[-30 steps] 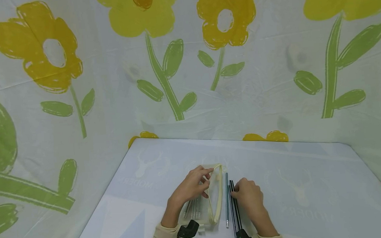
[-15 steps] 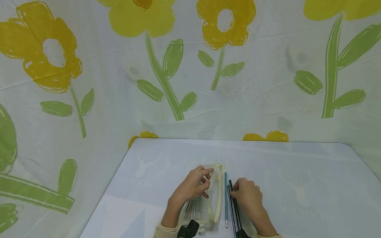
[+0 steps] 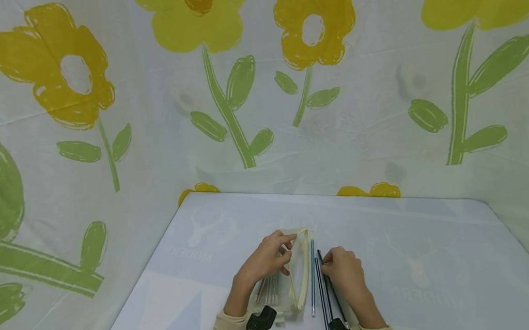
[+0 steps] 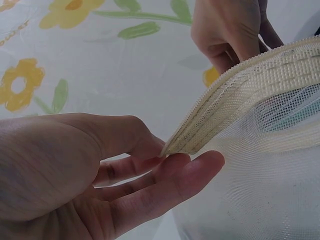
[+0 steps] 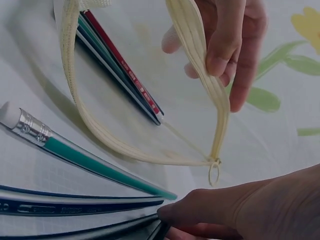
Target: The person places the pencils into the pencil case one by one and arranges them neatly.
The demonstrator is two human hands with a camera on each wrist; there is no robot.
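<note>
My left hand (image 3: 264, 256) pinches the zipper edge (image 4: 200, 120) of a pale yellow mesh pencil pouch (image 4: 250, 190), whose mouth gapes. Through the mouth, in the right wrist view, a red pencil (image 5: 122, 62) and darker ones lie inside. Right of the pouch, my right hand (image 3: 345, 271) pinches the far end of a black pencil (image 3: 336, 295), low at the table. Beside it lie dark pencils (image 5: 65, 206) and a teal pencil (image 5: 100, 165) with a white eraser. The right wrist view hides part of the fingertips' grip.
The white table (image 3: 416, 256) carries faint printed deer heads and lettering. A pale cloth wall with printed flowers (image 3: 314, 26) stands behind and to the left. Black wrist cameras (image 3: 261, 319) sit on both wrists.
The near end of the black pencil has swung right, away from the other dark pencils. The teal pencil's near end has shifted slightly left. My left hand keeps its place on the pouch.
</note>
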